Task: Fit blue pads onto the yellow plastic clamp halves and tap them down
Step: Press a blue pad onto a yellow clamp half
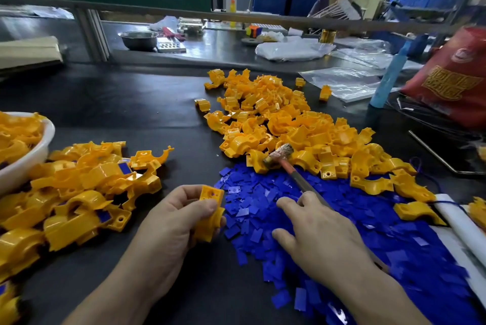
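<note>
My left hand [171, 217] grips one yellow clamp half [210, 209] just left of the spread of blue pads [342, 232]; no pad shows on its upturned end. My right hand [320, 235] lies over the blue pads with index finger and thumb stretched toward them, while its other fingers hold the handle of a small hammer [280, 156]. The hammer's head rests against the near edge of the big heap of bare yellow clamp halves [289, 125]. Left of me lies a pile of clamp halves with blue pads fitted [86, 188].
A white bowl [39, 156] of yellow parts stands at the far left edge. A red bag [452, 77], a blue tube [389, 75] and clear plastic bags [342, 80] sit at the right back. A person sits beyond the metal rail [236, 16]. A steel bowl [138, 39] is on the far bench.
</note>
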Available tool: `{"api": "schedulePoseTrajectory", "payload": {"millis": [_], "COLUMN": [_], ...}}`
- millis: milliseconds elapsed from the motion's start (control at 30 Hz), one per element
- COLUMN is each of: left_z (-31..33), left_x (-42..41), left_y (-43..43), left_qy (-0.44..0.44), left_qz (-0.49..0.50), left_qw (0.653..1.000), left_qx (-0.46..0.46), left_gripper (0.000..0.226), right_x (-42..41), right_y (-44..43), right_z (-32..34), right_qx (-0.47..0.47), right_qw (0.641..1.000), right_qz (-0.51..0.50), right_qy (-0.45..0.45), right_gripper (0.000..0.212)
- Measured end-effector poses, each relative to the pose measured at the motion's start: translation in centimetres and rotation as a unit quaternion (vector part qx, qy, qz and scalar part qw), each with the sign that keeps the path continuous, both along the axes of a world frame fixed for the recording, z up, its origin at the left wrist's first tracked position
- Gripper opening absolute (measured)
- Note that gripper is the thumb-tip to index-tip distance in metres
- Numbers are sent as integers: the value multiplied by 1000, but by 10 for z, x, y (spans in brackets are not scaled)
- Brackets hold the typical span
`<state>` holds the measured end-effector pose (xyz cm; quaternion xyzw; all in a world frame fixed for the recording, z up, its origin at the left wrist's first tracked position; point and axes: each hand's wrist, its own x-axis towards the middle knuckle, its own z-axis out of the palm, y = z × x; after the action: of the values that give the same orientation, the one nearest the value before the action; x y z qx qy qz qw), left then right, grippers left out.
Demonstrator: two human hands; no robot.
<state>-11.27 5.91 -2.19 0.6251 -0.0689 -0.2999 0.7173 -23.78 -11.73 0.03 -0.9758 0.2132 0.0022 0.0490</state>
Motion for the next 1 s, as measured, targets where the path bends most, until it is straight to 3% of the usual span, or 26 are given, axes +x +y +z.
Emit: {"api": "schedulePoseTrajectory", "payload": {"millis": [200,433,500,600,667,733,800,933,1000], "left_z": [-2,5,6,8,10,9,8,4,4], "left_x": [-1,-6,-9,-14,-17,-19,-20,-19,-18], "left_y": [-2,-8,-9,-10,-9,-7,-7,-8,-7], "left_qy": [-9,-23,-40,-57,-67,-68,-70,-53,-42], "left_qz": [-14,-21,-18,-11,-18,-20,-18,-2,-3], "left_qw": [999,998,998,997,996,997,996,997,998], "left_qx": [33,50,55,51,48,42,47,54,50], "left_gripper": [43,34,31,26,26,26,24,14,14], "right_x": [3,4,3,2,2,2,2,2,2], "right_y": [0,0,2,6,9,9,6,1,1], "right_z": [-3,-1,2,6,8,7,5,-2,-2], "right_qx": [27,29,89,249,348,387,377,245,210], "right_qw": [999,997,986,939,903,886,887,935,942], "right_qz": [14,3,-10,-32,-41,-45,-56,-48,-37], "right_qy": [-42,-76,-141,-233,-248,-252,-259,-250,-258], "right_gripper": [17,13,12,15,16,18,17,10,14]}}
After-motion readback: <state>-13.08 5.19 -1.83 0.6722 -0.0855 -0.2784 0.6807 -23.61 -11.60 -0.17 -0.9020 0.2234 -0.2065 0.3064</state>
